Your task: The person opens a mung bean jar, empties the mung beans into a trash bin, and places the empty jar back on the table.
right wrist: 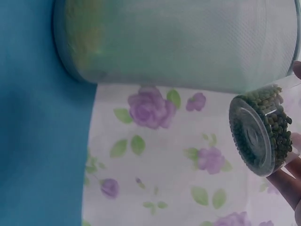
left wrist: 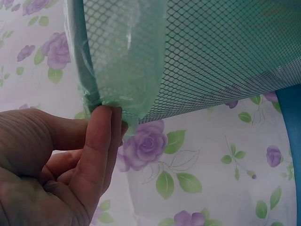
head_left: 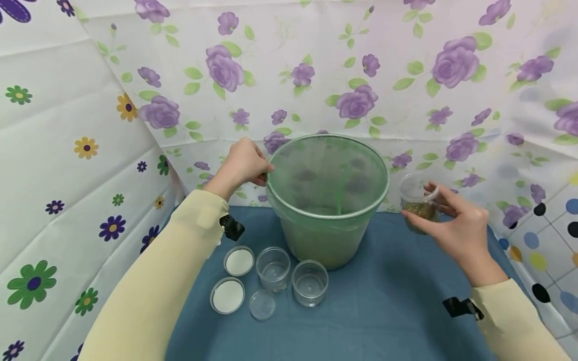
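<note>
A mesh wastebasket (head_left: pixel 320 240) with a pale green plastic bag (left wrist: pixel 127 52) lining it and folded over its rim stands at the back middle of the table. My left hand (head_left: pixel 246 163) pinches the bag at the rim's left side between thumb and fingers. To the right of the basket, my right hand (head_left: pixel 462 230) grips a clear plastic cup (head_left: pixel 417 193) above the table. Small greenish-brown beans (right wrist: pixel 277 129) fill its lower part. The cup is slightly tilted and apart from the basket. In the right wrist view only the fingertips of that hand show.
Two clear cups (head_left: pixel 310 283) without visible contents stand before the basket. Beside them lie a clear round lid (head_left: pixel 262 304) and two round containers with white tops or contents (head_left: pixel 228 296). A blue cloth (head_left: pixel 384 311) covers the table; flowered sheets (head_left: pixel 289 65) hang behind and at the sides.
</note>
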A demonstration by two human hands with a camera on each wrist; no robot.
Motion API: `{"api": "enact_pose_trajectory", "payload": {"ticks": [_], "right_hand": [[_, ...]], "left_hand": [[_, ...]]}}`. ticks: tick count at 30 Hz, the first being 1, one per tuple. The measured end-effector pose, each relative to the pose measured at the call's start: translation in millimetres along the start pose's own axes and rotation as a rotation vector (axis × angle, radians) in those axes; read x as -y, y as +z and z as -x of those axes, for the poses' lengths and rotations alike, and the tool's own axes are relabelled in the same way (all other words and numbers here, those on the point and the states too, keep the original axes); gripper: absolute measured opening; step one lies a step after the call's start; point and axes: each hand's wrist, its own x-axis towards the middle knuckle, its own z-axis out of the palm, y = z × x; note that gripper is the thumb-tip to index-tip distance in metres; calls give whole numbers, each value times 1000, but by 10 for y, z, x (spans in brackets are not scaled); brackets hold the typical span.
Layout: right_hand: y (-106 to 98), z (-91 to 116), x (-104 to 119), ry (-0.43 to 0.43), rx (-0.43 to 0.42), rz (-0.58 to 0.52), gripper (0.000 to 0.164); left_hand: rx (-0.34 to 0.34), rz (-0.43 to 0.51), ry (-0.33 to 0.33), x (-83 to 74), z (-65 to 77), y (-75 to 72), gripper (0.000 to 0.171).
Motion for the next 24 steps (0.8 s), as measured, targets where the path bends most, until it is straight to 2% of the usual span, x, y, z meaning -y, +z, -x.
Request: {"api": "enact_pose_trajectory", "payload": {"ticks": [3,6,11,15,21,24], "right_hand": [[-41,-134,-31,-5,29,59,48],[-85,-264,-25,-28,44,107,65],[-154,-475,12,-107,64,169,73],[-186,-609,40,-149,99,186,77],[-260,-789,87,-209,142,222,83],[-307,-879,110,-252,138,253,85]], "left_hand": [[-2,-38,19,-9,-3,7,17],[-18,-131,49,-38,5,3,23],[-42,-262,56,-114,8,-16,30],[-48,-267,33,-153,10,-12,30],[-29,-269,6,-191,-13,1,14],[-19,-275,8,-206,-25,3,12]]}}
